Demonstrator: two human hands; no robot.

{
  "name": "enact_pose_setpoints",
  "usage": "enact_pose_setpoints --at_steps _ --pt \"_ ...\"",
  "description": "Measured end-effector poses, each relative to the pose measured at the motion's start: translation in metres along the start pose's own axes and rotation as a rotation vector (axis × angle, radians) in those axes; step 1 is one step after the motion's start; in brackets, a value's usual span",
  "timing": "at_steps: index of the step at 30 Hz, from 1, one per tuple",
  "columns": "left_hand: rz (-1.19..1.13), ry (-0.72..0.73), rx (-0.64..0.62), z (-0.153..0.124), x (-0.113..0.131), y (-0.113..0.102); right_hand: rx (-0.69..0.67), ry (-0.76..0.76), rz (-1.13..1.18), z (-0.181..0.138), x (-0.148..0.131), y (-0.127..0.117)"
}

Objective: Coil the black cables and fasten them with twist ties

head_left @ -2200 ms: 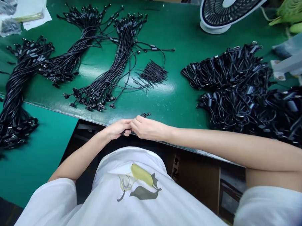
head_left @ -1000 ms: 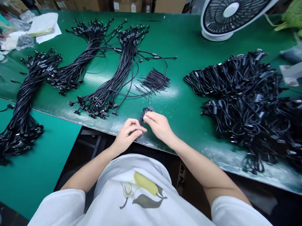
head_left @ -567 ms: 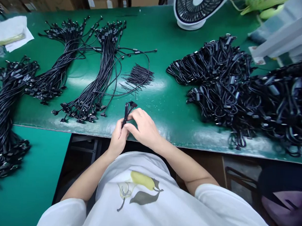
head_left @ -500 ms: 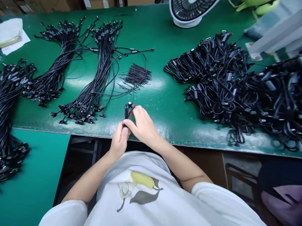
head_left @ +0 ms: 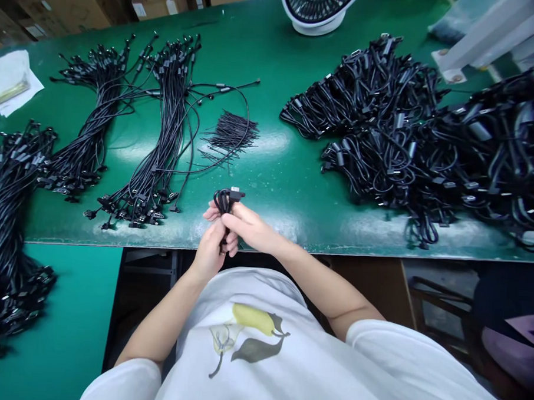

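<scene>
A black cable [head_left: 222,201], folded into a small coil with a connector at its top, is held over the table's front edge. My left hand [head_left: 211,245] is closed around its lower part. Closed on the same coil from the right, my right hand [head_left: 248,226] has its thumb pressed across the middle. The fingers of both hands overlap, so part of the cable is hidden. Just beyond lies a pile of short black ties [head_left: 233,131]. To its left a bundle of straight black cables [head_left: 168,122] rests on the green table [head_left: 268,182].
More long cable bundles lie at the left, one [head_left: 105,98] farther back and another [head_left: 13,189] across the table's edge. A large heap of coiled cables [head_left: 394,135] covers the right side. A white fan [head_left: 319,28] stands at the back, and papers [head_left: 11,82] lie far left.
The coil has turned in my hands, and its connector now points right. The left fingers now show behind it, and the right fingers curl below. The whole view has shifted slightly.
</scene>
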State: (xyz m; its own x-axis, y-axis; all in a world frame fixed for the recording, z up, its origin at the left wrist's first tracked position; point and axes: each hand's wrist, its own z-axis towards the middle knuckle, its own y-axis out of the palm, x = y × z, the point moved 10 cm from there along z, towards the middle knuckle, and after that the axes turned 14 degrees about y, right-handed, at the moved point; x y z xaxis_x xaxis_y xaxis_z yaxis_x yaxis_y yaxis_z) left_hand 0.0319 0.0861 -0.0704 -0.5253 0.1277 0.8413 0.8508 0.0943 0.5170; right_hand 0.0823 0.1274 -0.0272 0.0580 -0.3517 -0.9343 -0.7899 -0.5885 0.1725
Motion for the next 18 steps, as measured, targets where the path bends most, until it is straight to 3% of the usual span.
enact_pose_setpoints --at_steps 2,4,7,9,12,14,16,18 --pt "-0.079 -0.099 -0.041 0.000 -0.006 0.008 -0.134 -0.047 0.165 -0.002 -0.002 0.001" --pt "-0.094 -0.186 -0.086 0.001 -0.016 0.016 -0.142 -0.033 0.255 -0.001 0.003 -0.004" --pt "0.070 -0.196 -0.110 0.007 -0.031 0.013 0.051 0.046 0.216 0.006 0.019 -0.028" --pt "0.324 -0.090 -0.153 0.015 -0.025 0.003 0.306 0.017 0.014 0.003 0.018 -0.063" --pt "0.893 0.189 -0.204 0.028 0.017 -0.021 0.712 -0.001 -0.478 -0.014 0.007 -0.127" --pt "1.350 0.408 -0.094 0.034 0.063 -0.045 0.889 0.108 -0.751 -0.027 0.007 -0.170" --pt "1.711 0.481 0.034 0.040 0.095 -0.069 1.021 0.240 -0.927 -0.042 0.011 -0.206" --pt "1.899 0.458 0.082 0.047 0.110 -0.086 1.134 0.316 -1.069 -0.054 0.010 -0.226"
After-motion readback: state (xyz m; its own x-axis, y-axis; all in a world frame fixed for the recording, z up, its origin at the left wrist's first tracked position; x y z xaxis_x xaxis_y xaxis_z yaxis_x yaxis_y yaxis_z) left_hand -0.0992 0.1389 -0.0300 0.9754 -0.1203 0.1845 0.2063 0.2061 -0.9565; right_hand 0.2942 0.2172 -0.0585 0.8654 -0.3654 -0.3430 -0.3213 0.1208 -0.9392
